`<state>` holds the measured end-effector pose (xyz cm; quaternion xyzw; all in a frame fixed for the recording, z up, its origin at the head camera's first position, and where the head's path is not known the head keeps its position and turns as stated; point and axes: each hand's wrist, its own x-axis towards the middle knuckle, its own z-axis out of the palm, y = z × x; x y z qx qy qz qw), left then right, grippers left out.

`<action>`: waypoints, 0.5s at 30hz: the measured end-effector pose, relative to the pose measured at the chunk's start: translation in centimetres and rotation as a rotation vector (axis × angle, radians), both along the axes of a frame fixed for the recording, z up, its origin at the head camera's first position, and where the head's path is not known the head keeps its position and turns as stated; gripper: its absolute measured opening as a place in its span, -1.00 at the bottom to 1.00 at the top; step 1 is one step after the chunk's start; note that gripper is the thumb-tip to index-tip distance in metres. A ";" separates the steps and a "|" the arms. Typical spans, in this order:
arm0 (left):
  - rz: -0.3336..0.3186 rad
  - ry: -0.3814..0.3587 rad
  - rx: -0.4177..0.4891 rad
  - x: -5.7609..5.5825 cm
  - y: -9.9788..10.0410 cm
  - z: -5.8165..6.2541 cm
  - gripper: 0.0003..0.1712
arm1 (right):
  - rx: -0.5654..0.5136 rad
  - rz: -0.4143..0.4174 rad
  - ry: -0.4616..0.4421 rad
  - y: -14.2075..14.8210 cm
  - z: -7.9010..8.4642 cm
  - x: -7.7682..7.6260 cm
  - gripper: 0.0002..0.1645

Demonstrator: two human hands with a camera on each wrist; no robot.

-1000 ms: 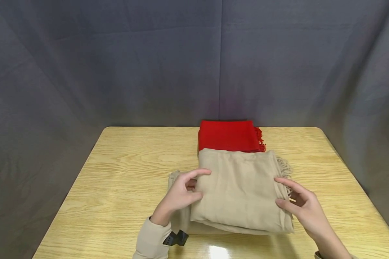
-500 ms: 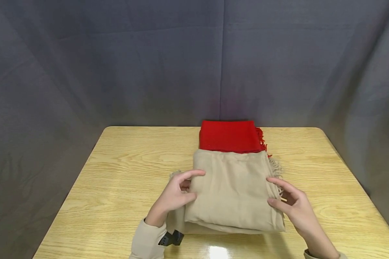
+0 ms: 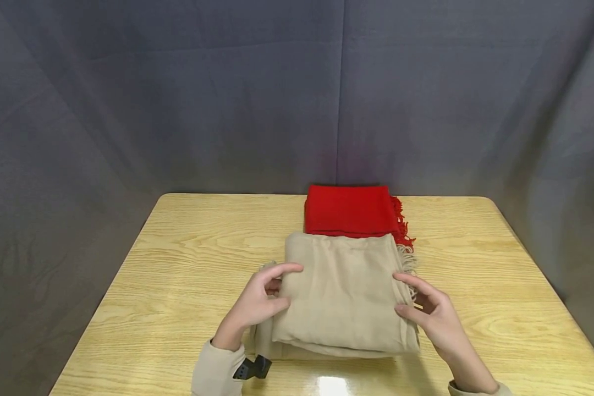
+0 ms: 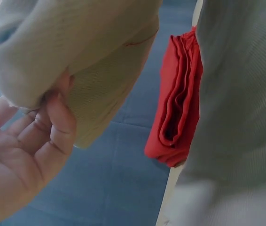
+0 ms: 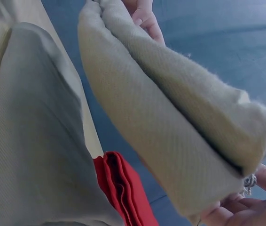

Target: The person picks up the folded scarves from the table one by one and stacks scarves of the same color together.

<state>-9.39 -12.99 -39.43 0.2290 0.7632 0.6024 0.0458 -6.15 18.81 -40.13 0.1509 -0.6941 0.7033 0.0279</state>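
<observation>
In the head view a beige fringed shawl point(image 3: 344, 297) is held up in a folded layer between both hands. My left hand point(image 3: 255, 297) grips its left edge, thumb and forefinger on the upper face; the left wrist view shows this hand's fingers point(image 4: 60, 122) curled against the cloth. My right hand point(image 3: 438, 316) pinches the right edge beside the fringe point(image 3: 408, 261). Under the raised layer, more beige cloth point(image 3: 263, 338) lies on the table. The right wrist view shows the raised part as thick rolled-looking folds point(image 5: 161, 108), apart from the cloth below.
A folded red shawl point(image 3: 348, 209) with fringe on its right side lies at the table's far edge, just behind the beige one. The wooden table point(image 3: 178, 264) is bordered by dark grey curtains point(image 3: 247, 110) at the back and sides.
Both hands have shifted left together, carrying the raised beige layer left and slightly nearer. More of the red shawl's fringe shows now. The grip looks the same.
</observation>
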 end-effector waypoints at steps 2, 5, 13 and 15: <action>0.005 -0.007 -0.004 0.0 -0.2 -0.1 -0.35 | -0.002 0.005 -0.002 -0.2 -0.2 -0.1 -0.38; 0.008 -0.007 -0.016 0.0 -0.5 -0.2 -0.35 | 0.001 0.010 -0.002 -0.5 -0.4 -0.2 -0.40; 0.019 -0.014 -0.054 -0.1 -1.3 -0.5 -0.36 | 0.021 0.003 -0.025 -1.4 -0.9 -0.5 -0.41; 0.020 -0.010 -0.054 -0.1 -1.4 -0.6 -0.36 | 0.024 0.008 -0.024 -1.5 -1.1 -0.6 -0.41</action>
